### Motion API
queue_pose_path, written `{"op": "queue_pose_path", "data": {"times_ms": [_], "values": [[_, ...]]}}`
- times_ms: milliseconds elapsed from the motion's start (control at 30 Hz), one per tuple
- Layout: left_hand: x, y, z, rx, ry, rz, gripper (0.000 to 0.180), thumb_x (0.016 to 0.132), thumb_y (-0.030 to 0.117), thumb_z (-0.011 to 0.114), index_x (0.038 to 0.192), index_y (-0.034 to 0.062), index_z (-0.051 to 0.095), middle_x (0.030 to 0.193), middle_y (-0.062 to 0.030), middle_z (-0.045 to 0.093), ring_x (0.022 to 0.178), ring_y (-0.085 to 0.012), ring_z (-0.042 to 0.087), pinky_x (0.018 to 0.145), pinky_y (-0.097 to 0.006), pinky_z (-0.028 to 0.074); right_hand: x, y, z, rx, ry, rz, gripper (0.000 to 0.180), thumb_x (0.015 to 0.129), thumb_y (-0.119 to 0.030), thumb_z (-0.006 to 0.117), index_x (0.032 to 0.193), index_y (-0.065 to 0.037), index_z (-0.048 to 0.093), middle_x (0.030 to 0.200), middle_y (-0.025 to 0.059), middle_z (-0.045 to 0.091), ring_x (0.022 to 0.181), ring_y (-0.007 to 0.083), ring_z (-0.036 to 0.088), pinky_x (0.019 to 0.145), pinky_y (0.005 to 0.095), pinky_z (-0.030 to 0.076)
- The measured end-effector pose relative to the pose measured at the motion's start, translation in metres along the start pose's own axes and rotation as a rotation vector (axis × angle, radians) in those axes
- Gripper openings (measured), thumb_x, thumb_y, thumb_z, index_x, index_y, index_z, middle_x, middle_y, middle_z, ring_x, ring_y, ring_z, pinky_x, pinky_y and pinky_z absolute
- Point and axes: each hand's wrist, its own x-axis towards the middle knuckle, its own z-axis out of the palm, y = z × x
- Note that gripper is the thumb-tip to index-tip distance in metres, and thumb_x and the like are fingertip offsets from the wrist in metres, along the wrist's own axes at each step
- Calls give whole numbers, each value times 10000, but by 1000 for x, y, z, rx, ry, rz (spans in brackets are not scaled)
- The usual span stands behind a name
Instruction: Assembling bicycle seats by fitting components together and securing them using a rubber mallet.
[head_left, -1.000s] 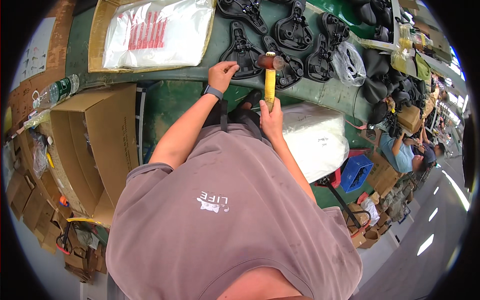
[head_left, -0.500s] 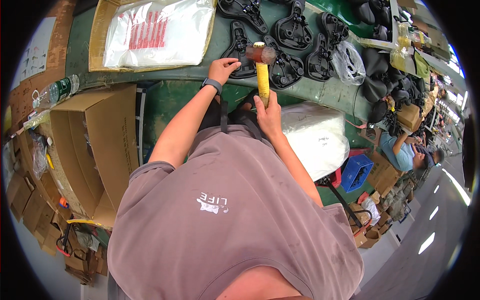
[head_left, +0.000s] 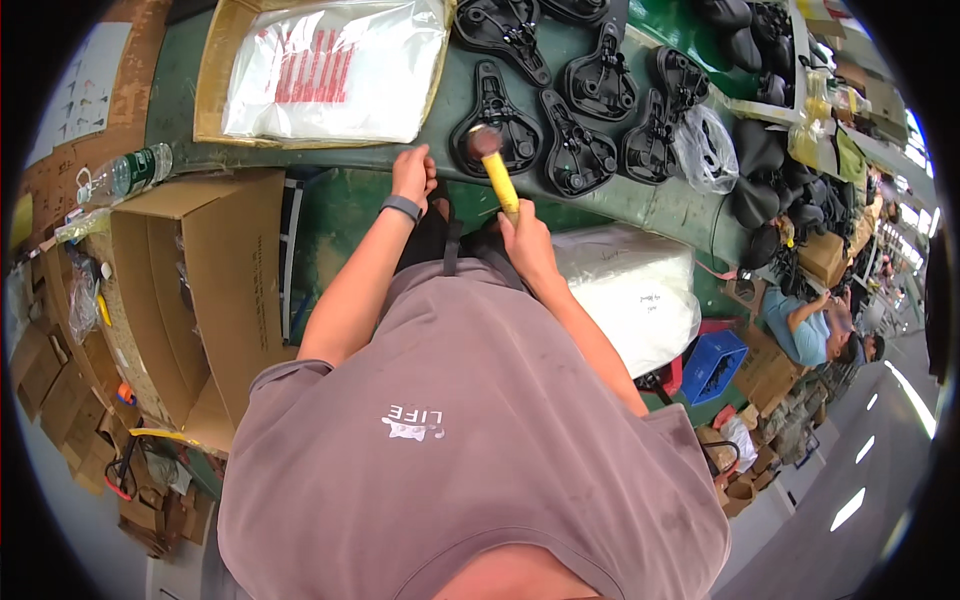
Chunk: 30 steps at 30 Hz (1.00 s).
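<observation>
My right hand (head_left: 530,245) grips the yellow handle of a hammer (head_left: 502,185). The hammer's reddish-brown head lies over the near edge of a black bicycle saddle base (head_left: 520,142); I cannot tell whether they touch. Just off the bench's front edge, left of that base, is my left hand (head_left: 413,174) with a dark band on its wrist. Its fingers are curled in, and what they hold, if anything, is hidden. A second saddle base (head_left: 582,150) lies to the right of the hammer, with several more behind and beside it on the green bench (head_left: 390,157).
An open carton (head_left: 208,100) of plastic-wrapped white material sits on the bench at left. A clear plastic bag (head_left: 706,146) and black saddles (head_left: 755,200) are to the right. Below are a tall carton (head_left: 235,270), a white wrapped bundle (head_left: 640,300) and a blue crate (head_left: 713,365).
The hammer has tilted, its head swinging left and down over the saddle base. My left hand has drawn back left from the base, and its outstretched fingers have curled in.
</observation>
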Motion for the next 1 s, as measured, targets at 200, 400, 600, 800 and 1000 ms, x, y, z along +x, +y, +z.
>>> {"op": "queue_pose_path", "data": {"times_ms": [200,400,600,800,1000], "values": [[-42,27,6,-132,-94,-258,173,1107,213,583,1203,72,606,917,-41,644,681,-183,566,645,-313,482,15,-18,-46,332,216,127,385,1112,-297,714,1299,-13,535,893,256,755,805,480,738,674,559,533],[-37,71,58,131,-385,-216,306,1187,375,583,1148,74,621,883,-7,601,647,-78,487,519,-235,356,24,-36,-81,767,188,296,270,1143,-287,692,1202,-66,549,692,-10,553,466,90,517,394,298,407],[4,110,138,82,-338,-93,384,1173,188,538,1507,8,598,972,-59,668,732,-106,552,603,-258,456,60,-28,-108,805,158,317,292,1145,-291,689,1249,-53,555,702,0,573,471,96,524,399,310,414],[82,158,241,201,-198,322,272,1149,212,656,1344,23,663,981,-29,738,720,-71,582,595,-243,471,152,-17,-137,734,117,235,355,1135,-320,705,1282,-26,570,717,24,605,499,119,560,444,337,446],[160,187,287,763,59,988,249,1038,274,799,1096,33,832,938,-107,814,812,-208,767,713,-353,593,237,-23,-171,679,78,210,392,1132,-333,705,1321,-13,580,736,50,641,539,157,599,504,371,485]]}}
